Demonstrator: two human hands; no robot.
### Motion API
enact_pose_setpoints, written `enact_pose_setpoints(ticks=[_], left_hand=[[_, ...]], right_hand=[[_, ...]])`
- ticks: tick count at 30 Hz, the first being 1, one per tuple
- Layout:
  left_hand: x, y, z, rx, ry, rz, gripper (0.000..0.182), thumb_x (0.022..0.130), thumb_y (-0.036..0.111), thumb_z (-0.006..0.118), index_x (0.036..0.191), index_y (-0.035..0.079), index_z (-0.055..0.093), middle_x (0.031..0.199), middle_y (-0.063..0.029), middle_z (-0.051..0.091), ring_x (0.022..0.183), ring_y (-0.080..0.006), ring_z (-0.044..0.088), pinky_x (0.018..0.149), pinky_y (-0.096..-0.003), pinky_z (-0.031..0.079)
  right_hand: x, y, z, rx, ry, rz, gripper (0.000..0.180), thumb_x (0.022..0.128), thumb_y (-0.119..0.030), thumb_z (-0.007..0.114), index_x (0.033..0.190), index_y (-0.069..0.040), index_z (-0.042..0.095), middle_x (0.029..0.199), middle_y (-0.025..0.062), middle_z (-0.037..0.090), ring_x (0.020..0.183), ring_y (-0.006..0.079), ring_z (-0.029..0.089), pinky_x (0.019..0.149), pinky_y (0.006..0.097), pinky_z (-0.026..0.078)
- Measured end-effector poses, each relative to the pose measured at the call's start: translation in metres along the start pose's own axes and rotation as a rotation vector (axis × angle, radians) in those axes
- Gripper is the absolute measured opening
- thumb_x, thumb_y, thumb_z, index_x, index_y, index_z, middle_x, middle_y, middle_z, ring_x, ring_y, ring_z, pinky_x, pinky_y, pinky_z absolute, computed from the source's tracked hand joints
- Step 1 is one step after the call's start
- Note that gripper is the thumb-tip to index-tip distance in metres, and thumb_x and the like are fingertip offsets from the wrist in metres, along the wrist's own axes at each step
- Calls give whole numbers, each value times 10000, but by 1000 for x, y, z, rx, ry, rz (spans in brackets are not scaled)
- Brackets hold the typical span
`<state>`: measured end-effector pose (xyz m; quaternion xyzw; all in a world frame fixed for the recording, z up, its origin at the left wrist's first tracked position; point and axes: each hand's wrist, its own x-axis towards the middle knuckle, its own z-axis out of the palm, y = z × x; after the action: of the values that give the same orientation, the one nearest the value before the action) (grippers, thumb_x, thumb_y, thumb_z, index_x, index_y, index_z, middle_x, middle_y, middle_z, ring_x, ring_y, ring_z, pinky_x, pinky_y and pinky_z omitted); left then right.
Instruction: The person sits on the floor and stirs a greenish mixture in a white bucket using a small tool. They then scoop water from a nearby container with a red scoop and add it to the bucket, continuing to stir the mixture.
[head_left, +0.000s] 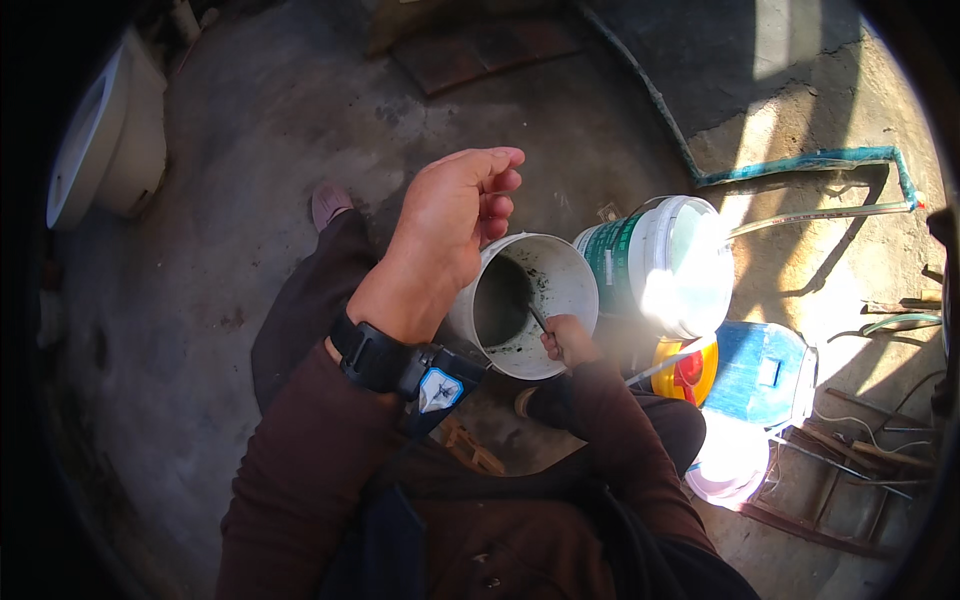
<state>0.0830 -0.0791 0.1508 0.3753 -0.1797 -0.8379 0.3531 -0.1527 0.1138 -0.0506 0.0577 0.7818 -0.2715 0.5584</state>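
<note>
A white plastic bucket stands in front of me, its mouth facing up towards me. Dark, greyish-green matter covers its bottom, and dark specks cling to the inner wall. My right hand is closed around a thin dark handle over the near right rim. The handle slants into the bucket, and its lower end is hard to make out. My left hand is raised beside the far left rim, fingers half curled. I see nothing in it, but its palm is partly hidden. A black strap with a small device circles that wrist.
To the right stand a lidded white-and-green bucket, a yellow container with a red part, a blue container and a pale bucket. A blue pipe runs beyond them. A white ceramic fixture stands far left.
</note>
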Motion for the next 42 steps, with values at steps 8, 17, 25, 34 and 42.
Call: enact_pose_setpoints(ticks=[8,17,25,34,42], left_hand=[[-5,5,-7,-37,-14,27,195,893,165,604,1020,26,653,800,14,593,645,-91,525,564,-239,422],[0,2,-4,-4,29,9,166,888,156,606,985,42,678,818,1,602,658,-89,504,582,-242,415],[1,1,-3,8,15,18,201,902,166,595,1028,20,651,797,14,592,646,-87,525,565,-240,420],[1,0,-2,19,33,12,190,898,160,603,1018,23,657,787,14,595,633,-85,526,553,-237,418],[4,-4,-3,19,29,21,189,892,159,617,1011,19,662,783,14,600,624,-83,530,552,-237,421]], right_hand=[[-29,13,-24,-730,272,-808,246,852,-67,539,1063,43,602,759,236,638,700,368,638,637,448,483],[14,-18,16,-1391,259,-806,215,894,-92,474,1069,-52,592,897,242,656,868,419,641,746,507,503],[-38,-52,-36,-1621,245,-623,455,896,-109,443,1345,-137,515,1011,218,670,912,379,662,790,465,523],[-70,-36,-45,-1674,232,-660,596,787,-192,572,1370,-99,485,991,211,665,905,355,663,803,440,522],[-72,-21,-41,-1434,66,-728,454,876,-97,495,1326,-126,537,1050,260,652,985,415,636,864,461,508]])
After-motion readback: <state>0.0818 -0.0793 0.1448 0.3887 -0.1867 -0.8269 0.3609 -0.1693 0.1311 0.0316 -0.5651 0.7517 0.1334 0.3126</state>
